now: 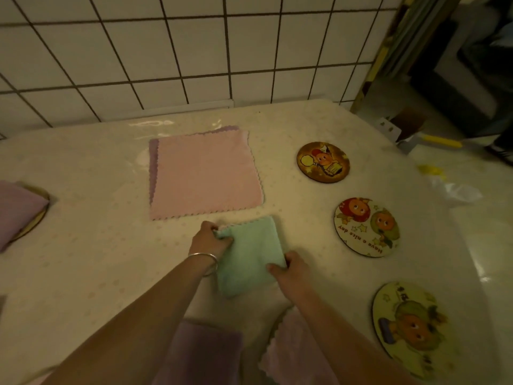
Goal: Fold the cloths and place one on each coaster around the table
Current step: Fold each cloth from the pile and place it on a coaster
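Note:
A folded green cloth (249,254) lies on the table in front of me. My left hand (209,240) pinches its far left corner. My right hand (291,269) grips its near right edge. Behind it lies a flat pink cloth (205,176) stacked on a purple one (153,151). Three round picture coasters sit bare on the right: a dark far one (322,162), a white middle one (366,227) and a yellow near one (413,329). At the left edge a folded purple cloth (16,209) rests on a coaster (39,220).
A folded purple cloth (205,354) and a pale pink cloth (294,354) lie near me under my arms. A white tiled wall (194,51) runs behind the table. Beyond the table's right corner are a box (402,126) and floor clutter.

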